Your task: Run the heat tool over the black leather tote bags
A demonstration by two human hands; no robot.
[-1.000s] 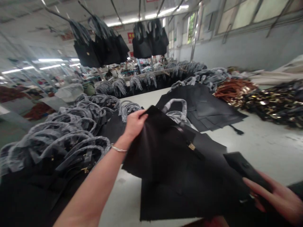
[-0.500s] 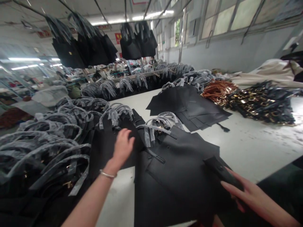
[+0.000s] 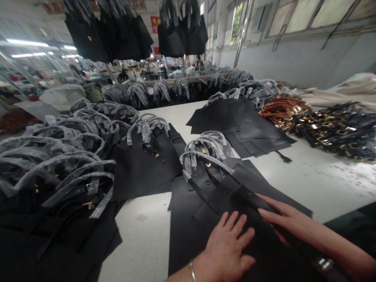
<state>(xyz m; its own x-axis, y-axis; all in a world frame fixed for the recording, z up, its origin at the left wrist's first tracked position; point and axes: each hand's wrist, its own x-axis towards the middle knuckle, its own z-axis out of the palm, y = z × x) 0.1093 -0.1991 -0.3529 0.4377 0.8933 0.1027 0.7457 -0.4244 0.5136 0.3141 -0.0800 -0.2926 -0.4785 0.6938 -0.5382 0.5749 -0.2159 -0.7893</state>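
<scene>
Far left there's a big messy heap of black panels [image 3: 44,239], smooth and matte, with loads of arched handles [image 3: 55,156] wrapped in crinkly clear plastic. Finished-looking black tote bags [image 3: 88,39] hang up top behind it, and I can't see inside them. Next along the pale table [image 3: 141,227] is a smaller pile [image 3: 143,168] of the same panels, with wrapped handles and a little gold clasp [image 3: 155,154] on a strap.

Then the front stack [image 3: 188,219], right in front of the person: flat, square-cornered black sheets, with more wrapped handles bunched at its far end. The left hand [image 3: 230,246] is over it, palm down, fingers fanned wide, thumb out, gripping nothing; can't tell if it's actually touching. Metal bracelet [image 3: 192,271] on that wrist. Just right of it, the right hand [image 3: 283,219] pinches a long black strip [image 3: 249,197] between thumb and fingers, far end lying over the stack.

Further back sits a fanned-out spread of plain black sheets [image 3: 232,113], then glossy brown straps [image 3: 279,107], a tangle of black straps [image 3: 337,129] with shiny gold hardware, and rumpled beige cloth [image 3: 346,90] behind.
</scene>
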